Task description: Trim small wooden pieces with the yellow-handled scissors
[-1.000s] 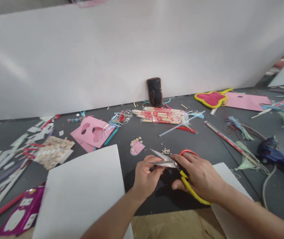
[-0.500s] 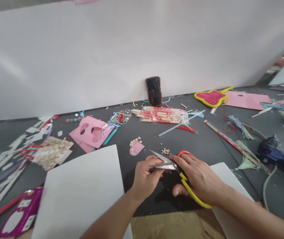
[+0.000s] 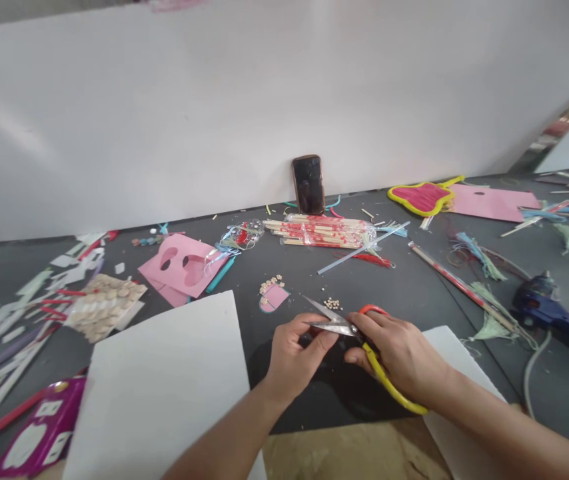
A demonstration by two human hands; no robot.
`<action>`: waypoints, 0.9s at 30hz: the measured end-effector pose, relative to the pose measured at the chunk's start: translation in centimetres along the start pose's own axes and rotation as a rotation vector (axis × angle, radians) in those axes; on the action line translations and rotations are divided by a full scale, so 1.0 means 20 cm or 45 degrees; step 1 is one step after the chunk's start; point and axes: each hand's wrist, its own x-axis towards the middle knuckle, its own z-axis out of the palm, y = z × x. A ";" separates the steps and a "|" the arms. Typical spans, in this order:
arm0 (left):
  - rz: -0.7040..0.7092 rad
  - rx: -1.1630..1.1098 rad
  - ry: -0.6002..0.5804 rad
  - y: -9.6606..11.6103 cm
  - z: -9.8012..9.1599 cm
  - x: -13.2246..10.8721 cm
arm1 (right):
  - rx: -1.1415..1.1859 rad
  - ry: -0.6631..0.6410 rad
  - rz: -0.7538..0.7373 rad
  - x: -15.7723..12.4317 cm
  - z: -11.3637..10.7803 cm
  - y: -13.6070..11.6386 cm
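My right hand (image 3: 404, 357) grips a pair of scissors (image 3: 337, 323) with one red and one yellow handle loop; the blades are parted and point left. My left hand (image 3: 294, 353) is closed in a pinch right at the blades, holding something too small to make out. Both hands hover over the dark table (image 3: 414, 287) near its front edge. A small pink piece with beads (image 3: 273, 295) lies just beyond the left hand, and a little pile of beads (image 3: 333, 303) sits by the blade tips.
White sheets lie at front left (image 3: 164, 387) and front right (image 3: 444, 347). Pink cut-out paper (image 3: 184, 263), a bundle of sticks (image 3: 324, 231), a phone (image 3: 309, 184) against the white wall, a blue glue gun (image 3: 549, 307) and paper scraps (image 3: 39, 293) surround them.
The hands and scissors have stayed almost in place; the left thumb and fingers have shifted slightly at the blades, which have closed a little.
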 end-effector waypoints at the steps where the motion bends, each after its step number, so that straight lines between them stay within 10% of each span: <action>1: -0.011 0.020 0.024 0.00 0.00 0.00 | -0.005 0.008 0.006 0.00 0.00 0.00; 27: 0.174 0.137 -0.112 0.01 -0.01 0.00 | -0.003 -0.084 0.002 0.00 -0.02 -0.02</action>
